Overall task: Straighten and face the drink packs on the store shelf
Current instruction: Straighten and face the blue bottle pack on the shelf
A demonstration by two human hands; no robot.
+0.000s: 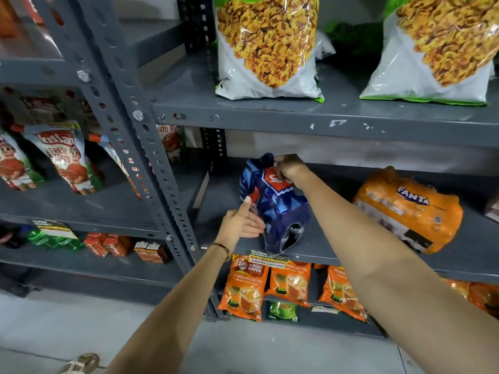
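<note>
A dark blue shrink-wrapped drink pack (280,211) with a red logo stands tilted near the front edge of the grey middle shelf (324,255). My left hand (241,224) presses flat against the pack's lower left side, fingers on the wrap. My right hand (290,167) pinches the wrap at the pack's top back. An orange Fanta drink pack (407,209) lies skewed on the same shelf to the right, apart from both hands.
Two large snack bags (267,47) stand on the shelf above. Orange tea packets (244,287) line the shelf below, under a price tag (267,259). A perforated grey upright (151,163) divides off the left bay with ketchup pouches (63,157) and juice cartons.
</note>
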